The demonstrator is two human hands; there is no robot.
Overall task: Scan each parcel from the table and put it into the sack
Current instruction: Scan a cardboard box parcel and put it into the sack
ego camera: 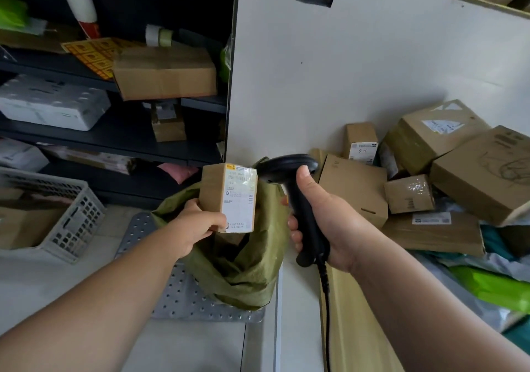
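Now the scan is the step in hand. The left hand [198,222] holds a small box [213,188] upright over the open mouth of the sack [249,262], and the right hand [324,216] points the scanner [289,176] at it from just beside its upper right corner.

To do this well, I judge, the label [239,199] should face the scanner's window squarely, with the barcode near the label's top in the beam. The scanner head sits very close to the box edge and seems to look across it at a shallow angle, so drawing it back a little or turning the box toward it would likely help. Glossy tape over the label shines, so a slight tilt may be needed against glare. The left thumb lies on the label's lower left corner and should be kept off the bars. After a good read the box only needs lowering into the sack below.

The left fingers are curled round the box's lower part, thumb in front, the rest hidden behind. The right fingers are wrapped tight on the scanner's handle, and its cable [325,300] hangs down.

The box is brown cardboard, taller than wide — small enough for one hand. A white label covers most of one face, with a yellow mark at its top; the print is blurred beyond "8049". It looks light and rigid. More parcels [352,188] lie heaped on the bench at the right.
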